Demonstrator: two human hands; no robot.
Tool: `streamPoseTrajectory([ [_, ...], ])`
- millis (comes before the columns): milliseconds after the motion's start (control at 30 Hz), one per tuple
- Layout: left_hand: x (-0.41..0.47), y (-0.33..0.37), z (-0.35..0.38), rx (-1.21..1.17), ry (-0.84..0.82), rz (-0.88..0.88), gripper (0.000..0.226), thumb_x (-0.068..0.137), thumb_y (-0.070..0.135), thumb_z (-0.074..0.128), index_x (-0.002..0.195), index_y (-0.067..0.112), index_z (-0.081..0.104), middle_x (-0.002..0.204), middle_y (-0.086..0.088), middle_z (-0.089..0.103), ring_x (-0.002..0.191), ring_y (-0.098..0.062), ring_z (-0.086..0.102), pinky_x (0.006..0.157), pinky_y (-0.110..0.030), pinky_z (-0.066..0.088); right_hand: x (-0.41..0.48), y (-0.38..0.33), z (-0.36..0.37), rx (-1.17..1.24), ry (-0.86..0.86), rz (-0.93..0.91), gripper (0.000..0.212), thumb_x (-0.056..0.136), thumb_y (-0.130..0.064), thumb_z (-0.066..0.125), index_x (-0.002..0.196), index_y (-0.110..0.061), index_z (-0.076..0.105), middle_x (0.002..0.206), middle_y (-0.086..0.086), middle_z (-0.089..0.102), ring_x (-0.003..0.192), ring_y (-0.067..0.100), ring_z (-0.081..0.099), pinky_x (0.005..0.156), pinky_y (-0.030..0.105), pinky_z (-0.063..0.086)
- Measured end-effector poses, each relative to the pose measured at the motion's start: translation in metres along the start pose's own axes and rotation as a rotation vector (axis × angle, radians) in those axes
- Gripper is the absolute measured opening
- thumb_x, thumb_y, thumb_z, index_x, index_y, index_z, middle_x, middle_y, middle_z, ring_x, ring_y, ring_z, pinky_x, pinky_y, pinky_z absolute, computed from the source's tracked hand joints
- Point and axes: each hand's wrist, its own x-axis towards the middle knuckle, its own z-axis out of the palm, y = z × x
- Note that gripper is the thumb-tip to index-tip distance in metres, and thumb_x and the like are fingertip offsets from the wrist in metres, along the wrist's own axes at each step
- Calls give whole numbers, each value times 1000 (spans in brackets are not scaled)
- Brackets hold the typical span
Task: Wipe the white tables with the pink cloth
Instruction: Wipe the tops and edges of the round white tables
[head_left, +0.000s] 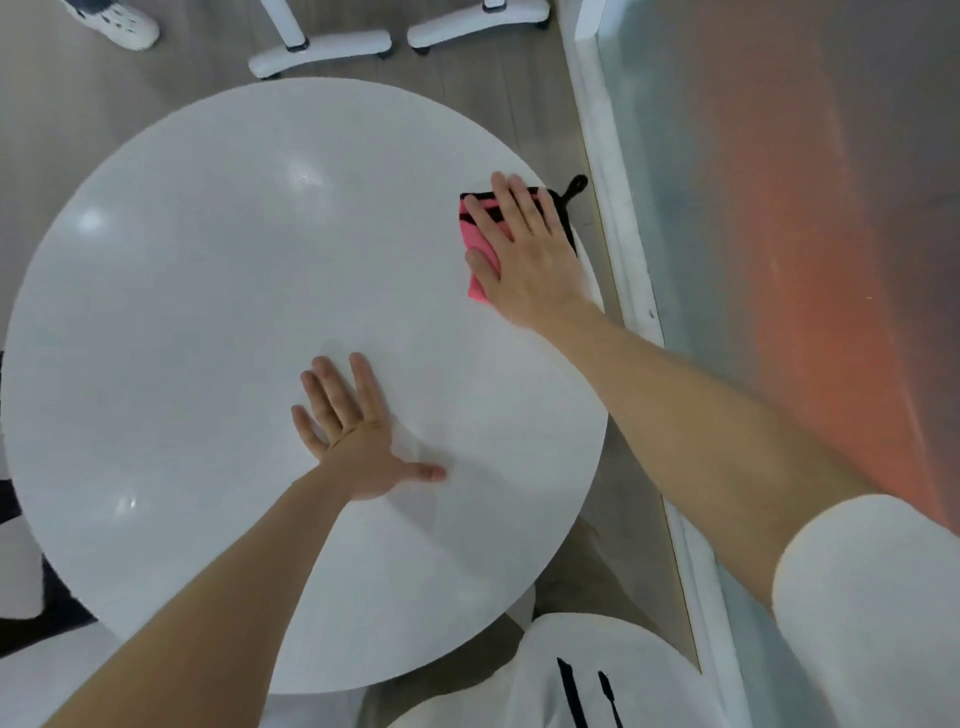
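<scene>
A: What's nearest?
B: The left hand (358, 441) lies flat on the glossy round white table (208, 312), with its fingers spread and holding nothing.
A: And the pink cloth (480, 234)?
B: It's at the far right rim. It's black-edged, its long axis runs away from the person, and its loop (576, 184) points far-right. The right hand (524, 254) presses it with straight fingers.

Light: bright, even, from overhead
Glare: soft spots on the desk (208, 332) toward 10 o'clock
Edges: wide-angle bending, slight blur

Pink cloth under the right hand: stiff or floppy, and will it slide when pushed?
Probably floppy: the pink cloth lies flat beneath the right hand. Likely slides easily; the white table looks glossy. Looks thin, so probably light.
</scene>
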Motion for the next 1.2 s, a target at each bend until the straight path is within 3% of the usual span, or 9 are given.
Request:
streamPoseTrajectory([
  [167,-1,0,0,32,3,24,184,46,95,82,137,25,-63,140,-18,-71,134,-38,-64,121,-67,-26,-153,-70,13,105,0,236,66,116,-50,25,174,-21,13,181,17,5,168,34,0,135,56,8],
  [333,-1,0,-1,54,9,40,190,40,98,82,141,21,-60,142,-22,-68,135,-40,-62,121,-70,-24,-259,-126,17,137,-68,322,64,116,-52,30,174,-25,20,182,10,5,169,28,-1,135,54,13],
  [533,5,0,-1,51,-25,49,192,39,93,86,136,22,-63,139,-22,-70,134,-40,-63,119,-70,-26,-157,-65,18,58,44,397,64,115,-54,22,173,-26,25,181,11,16,168,30,12,135,53,11],
  [700,8,1,-1,18,-30,56,190,46,85,91,139,21,-61,139,-20,-70,133,-37,-64,118,-69,-29,-72,-32,8,38,8,410,70,112,-56,8,174,-26,16,181,12,10,168,31,6,136,51,2],
  [833,8,-3,0,29,-19,57,189,46,88,89,137,21,-63,139,-20,-71,134,-38,-64,118,-69,-28,-123,-53,13,87,56,438,65,116,-52,17,174,-24,18,181,12,10,168,29,5,136,51,5],
  [933,10,-2,4,45,31,65,191,40,94,85,135,22,-64,138,-21,-71,136,-39,-62,120,-71,-24,-200,-107,16,117,3,495,64,117,-49,23,174,-21,14,181,14,5,169,31,0,135,54,8],
  [1033,11,-1,5,42,58,38,193,35,98,82,135,23,-64,141,-22,-68,139,-41,-59,121,-73,-20,-256,-144,16,120,-79,385,63,118,-49,25,174,-22,15,182,13,2,169,30,-3,135,54,12],
  [1133,7,-1,0,73,-4,47,188,44,97,81,138,19,-62,141,-26,-67,136,-43,-61,119,-73,-23,-227,-105,15,74,-42,294,62,117,-48,28,173,-23,22,181,13,11,168,30,7,135,54,12],
  [1200,6,-3,-1,64,-19,66,185,48,94,82,139,20,-61,141,-26,-67,135,-43,-62,118,-71,-26,-175,-69,14,49,12,329,63,116,-48,26,173,-23,25,180,14,16,167,32,12,134,54,11],
])
